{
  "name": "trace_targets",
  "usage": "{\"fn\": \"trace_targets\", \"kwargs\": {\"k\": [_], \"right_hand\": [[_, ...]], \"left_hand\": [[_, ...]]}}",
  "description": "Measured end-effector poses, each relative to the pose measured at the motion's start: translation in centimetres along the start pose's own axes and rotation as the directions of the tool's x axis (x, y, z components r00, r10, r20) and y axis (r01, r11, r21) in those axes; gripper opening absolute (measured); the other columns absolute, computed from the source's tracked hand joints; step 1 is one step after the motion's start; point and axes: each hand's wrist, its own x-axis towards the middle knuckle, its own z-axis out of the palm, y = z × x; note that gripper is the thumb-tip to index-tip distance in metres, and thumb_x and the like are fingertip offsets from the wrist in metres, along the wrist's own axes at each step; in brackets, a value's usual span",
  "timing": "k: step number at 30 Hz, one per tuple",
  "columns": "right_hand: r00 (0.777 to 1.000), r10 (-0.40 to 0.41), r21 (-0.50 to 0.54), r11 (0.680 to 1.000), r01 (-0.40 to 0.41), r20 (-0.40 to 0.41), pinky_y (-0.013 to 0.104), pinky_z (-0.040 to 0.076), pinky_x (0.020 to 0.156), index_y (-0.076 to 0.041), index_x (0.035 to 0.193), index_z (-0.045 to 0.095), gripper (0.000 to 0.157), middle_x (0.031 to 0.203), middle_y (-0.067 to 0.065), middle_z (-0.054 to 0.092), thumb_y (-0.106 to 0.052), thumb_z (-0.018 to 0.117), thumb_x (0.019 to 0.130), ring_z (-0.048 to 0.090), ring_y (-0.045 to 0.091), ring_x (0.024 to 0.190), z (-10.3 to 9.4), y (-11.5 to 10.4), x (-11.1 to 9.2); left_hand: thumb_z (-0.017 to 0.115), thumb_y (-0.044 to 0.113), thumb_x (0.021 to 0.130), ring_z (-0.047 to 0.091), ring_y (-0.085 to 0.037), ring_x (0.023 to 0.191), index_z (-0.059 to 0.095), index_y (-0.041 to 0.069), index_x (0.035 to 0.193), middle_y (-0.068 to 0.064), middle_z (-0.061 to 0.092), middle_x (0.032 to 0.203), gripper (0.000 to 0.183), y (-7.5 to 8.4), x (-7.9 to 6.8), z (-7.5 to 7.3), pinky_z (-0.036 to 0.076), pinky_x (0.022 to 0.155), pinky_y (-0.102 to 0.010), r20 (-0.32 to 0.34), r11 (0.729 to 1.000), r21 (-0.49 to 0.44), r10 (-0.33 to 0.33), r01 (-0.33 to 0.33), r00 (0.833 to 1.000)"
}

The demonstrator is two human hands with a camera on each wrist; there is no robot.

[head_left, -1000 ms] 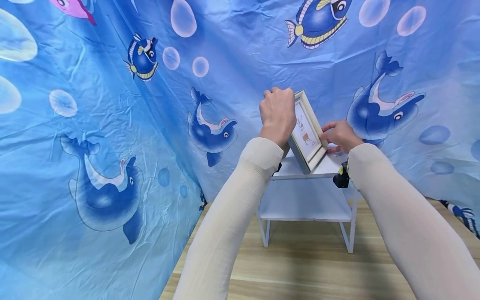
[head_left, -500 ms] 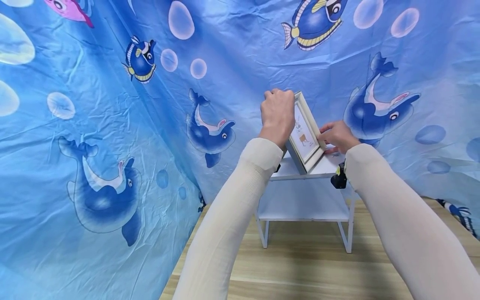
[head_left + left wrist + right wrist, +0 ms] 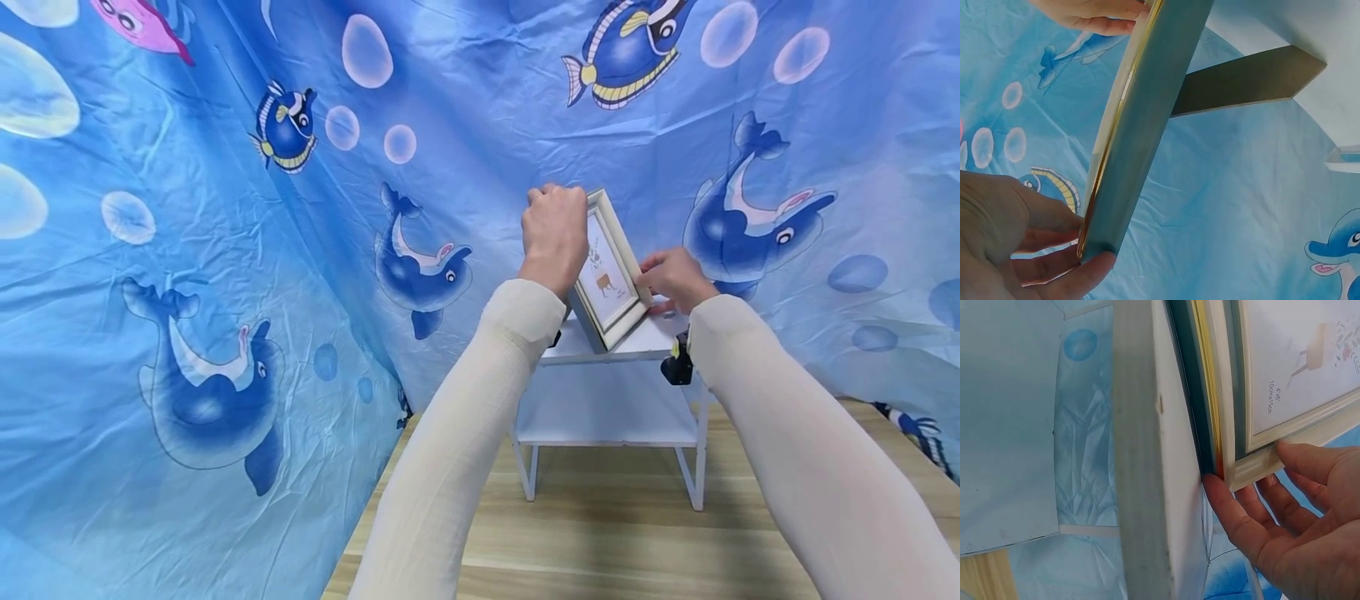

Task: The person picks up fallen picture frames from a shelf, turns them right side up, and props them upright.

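Observation:
A cream picture frame (image 3: 609, 271) with a small plant-and-stool print stands leaning back on the top of a white two-tier table (image 3: 648, 340). My left hand (image 3: 555, 237) grips its upper left corner; in the left wrist view, the left hand's fingers (image 3: 1094, 275) hold the frame's end. Behind the frame, a dark support leg (image 3: 1247, 81) is swung out and reaches the white surface. My right hand (image 3: 677, 279) holds the lower right corner. In the right wrist view, the right thumb (image 3: 1304, 459) lies on the front border, with a finger at the bottom edge.
Below the tabletop is a lower white shelf (image 3: 607, 408). The table stands on a wood-look floor (image 3: 600, 533). Blue fabric (image 3: 480, 150) printed with dolphins, fish and bubbles hangs close behind and along the left side.
The picture frame has turned slightly, its front facing me more, and its lower corner has shifted a little left. Both hands keep their hold on it. The head view has tilted slightly.

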Motion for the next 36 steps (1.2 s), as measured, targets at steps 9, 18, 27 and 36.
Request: {"fn": "trace_targets", "kwargs": {"k": [9, 18, 27, 36], "right_hand": [[1.0, 0.003, 0.004, 1.0, -0.003, -0.004, 0.051, 0.047, 0.078, 0.003, 0.117, 0.046, 0.03, 0.124, 0.022, 0.04, -0.007, 0.049, 0.089, 0.04, 0.036, 0.111, 0.0, -0.1, -0.3], [1.0, 0.019, -0.003, 1.0, -0.019, -0.019, 0.05, 0.047, 0.079, 0.002, 0.118, 0.045, 0.032, 0.125, 0.021, 0.038, -0.013, 0.048, 0.09, 0.041, 0.036, 0.109, -0.1, 0.0, -0.8], [0.999, 0.042, 0.006, 0.999, -0.042, -0.019, 0.046, 0.049, 0.077, 0.001, 0.122, 0.043, 0.037, 0.128, 0.02, 0.038, -0.02, 0.048, 0.091, 0.044, 0.037, 0.111, -0.3, 0.7, -0.9], [0.999, 0.03, 0.012, 0.999, -0.029, -0.027, 0.045, 0.05, 0.076, 0.0, 0.122, 0.045, 0.036, 0.126, 0.021, 0.039, -0.012, 0.051, 0.089, 0.043, 0.037, 0.111, 0.1, 0.2, -1.0]], "left_hand": [[0.049, 0.024, 0.087, 0.05, -0.021, 0.088, 0.062, 0.008, 0.108, -0.01, 0.058, 0.1, 0.029, 0.4, 0.0, 0.1, 0.05, 0.064, -0.029, -0.018, 0.999, -0.033, -0.043, 0.042, 0.999], [0.049, 0.033, 0.088, 0.049, -0.024, 0.095, 0.057, 0.008, 0.114, -0.014, 0.053, 0.108, 0.037, 1.8, -0.1, -0.3, 0.049, 0.066, -0.029, 0.087, 0.99, -0.05, -0.129, 0.134, 0.988], [0.047, 0.035, 0.089, 0.048, -0.027, 0.1, 0.051, 0.006, 0.119, -0.016, 0.05, 0.114, 0.042, 2.0, -0.4, 0.2, 0.047, 0.075, -0.03, 0.11, 0.991, -0.05, -0.121, 0.127, 0.987], [0.054, 0.032, 0.086, 0.047, -0.025, 0.098, 0.053, 0.005, 0.117, -0.014, 0.049, 0.109, 0.041, 0.5, -0.2, 0.8, 0.049, 0.067, -0.028, 0.086, 0.99, -0.104, -0.086, 0.095, 0.993]]}}
